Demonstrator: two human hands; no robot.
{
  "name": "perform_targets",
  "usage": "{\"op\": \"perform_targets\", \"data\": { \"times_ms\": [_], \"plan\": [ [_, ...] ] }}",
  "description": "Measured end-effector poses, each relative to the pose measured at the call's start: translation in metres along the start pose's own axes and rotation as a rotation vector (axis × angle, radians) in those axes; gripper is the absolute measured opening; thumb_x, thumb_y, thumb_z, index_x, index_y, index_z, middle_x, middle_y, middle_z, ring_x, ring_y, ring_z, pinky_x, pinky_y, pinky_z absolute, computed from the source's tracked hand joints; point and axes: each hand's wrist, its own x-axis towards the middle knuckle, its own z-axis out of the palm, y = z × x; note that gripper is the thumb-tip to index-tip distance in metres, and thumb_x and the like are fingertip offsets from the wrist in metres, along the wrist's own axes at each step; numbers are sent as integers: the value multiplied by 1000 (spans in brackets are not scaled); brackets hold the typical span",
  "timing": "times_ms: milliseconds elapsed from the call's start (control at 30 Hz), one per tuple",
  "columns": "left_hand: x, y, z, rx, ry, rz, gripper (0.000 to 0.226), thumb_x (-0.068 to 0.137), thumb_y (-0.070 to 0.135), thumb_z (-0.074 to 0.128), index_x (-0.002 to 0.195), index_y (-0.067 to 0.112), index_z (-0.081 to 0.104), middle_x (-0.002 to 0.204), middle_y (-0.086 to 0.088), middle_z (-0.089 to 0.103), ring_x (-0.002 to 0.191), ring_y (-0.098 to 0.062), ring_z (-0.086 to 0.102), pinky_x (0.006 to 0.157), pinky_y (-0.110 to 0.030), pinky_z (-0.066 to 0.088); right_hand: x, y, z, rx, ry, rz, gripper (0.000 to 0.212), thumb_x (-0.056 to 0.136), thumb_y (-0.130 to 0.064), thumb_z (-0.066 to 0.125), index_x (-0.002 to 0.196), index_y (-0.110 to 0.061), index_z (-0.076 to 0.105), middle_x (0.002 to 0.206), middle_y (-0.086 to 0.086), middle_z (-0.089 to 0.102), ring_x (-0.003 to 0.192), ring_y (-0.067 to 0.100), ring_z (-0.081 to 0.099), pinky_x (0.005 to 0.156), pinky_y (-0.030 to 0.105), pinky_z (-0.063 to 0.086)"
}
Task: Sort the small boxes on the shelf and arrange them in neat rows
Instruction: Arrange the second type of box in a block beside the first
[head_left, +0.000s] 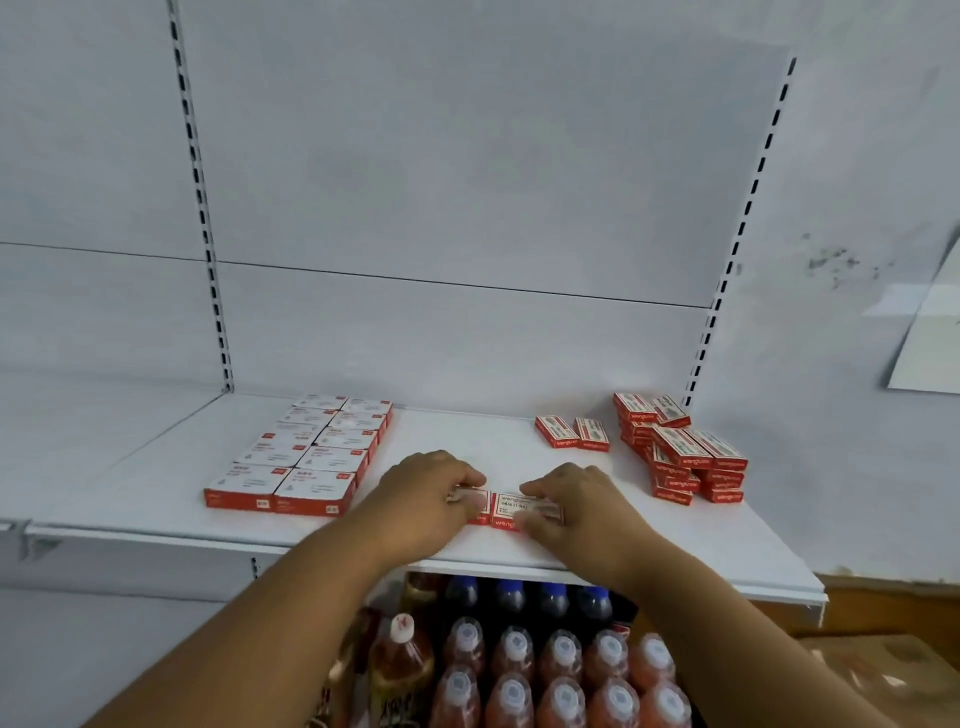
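On the white shelf (675, 551), near its front edge, two small red-and-white boxes lie side by side. My left hand (421, 499) grips the left box (475, 501), which is mostly hidden under its fingers. My right hand (576, 504) pinches the right box (511, 512) between fingers and thumb. A neat block of larger red-and-white boxes (306, 460) lies in two rows at the left. At the back right sit two loose small boxes (574, 432), and beside them an untidy pile of small boxes (680, 452).
The shelf's back panel (467, 208) and slotted uprights rise behind. Below the shelf stand several bottles (535, 670) with red liquid and dark bottles with blue caps. A sheet of paper (930, 338) hangs on the wall at the right.
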Motion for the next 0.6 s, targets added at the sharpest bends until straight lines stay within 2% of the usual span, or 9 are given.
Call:
{"op": "perform_targets", "data": {
  "times_ms": [133, 300, 433, 600],
  "plan": [
    [-3, -1, 3, 4, -37, 44, 40, 88, 34, 67, 127, 34, 58, 121, 16, 56, 112, -6, 47, 101, -32, 40, -1, 2, -6, 50, -21, -82, 45, 85, -49, 65, 126, -30, 61, 114, -13, 60, 100, 5, 49, 85, 22, 39],
    [-1, 4, 11, 13, -37, 113, 37, 90, 34, 65, 125, 34, 57, 123, 13, 56, 113, -9, 45, 102, -34, 39, -6, 6, -10, 106, -34, -47, 41, 85, -41, 69, 124, -31, 61, 107, -22, 56, 98, -2, 51, 82, 14, 38],
    [7, 15, 19, 14, -87, 131, 40, 91, 33, 62, 129, 30, 51, 129, 8, 52, 117, -13, 43, 103, -35, 39, -12, 8, -16, 83, -32, -15, 39, 85, -35, 70, 123, -30, 64, 114, -18, 61, 99, -2, 55, 83, 11, 40],
    [16, 28, 32, 133, -115, 206, 51, 92, 42, 58, 139, 27, 43, 136, 2, 46, 125, -20, 38, 105, -36, 35, -22, 14, -24, 96, -14, 77, 35, 85, -30, 71, 119, -30, 66, 108, -18, 63, 90, -6, 57, 73, 7, 41]
  ]
}}
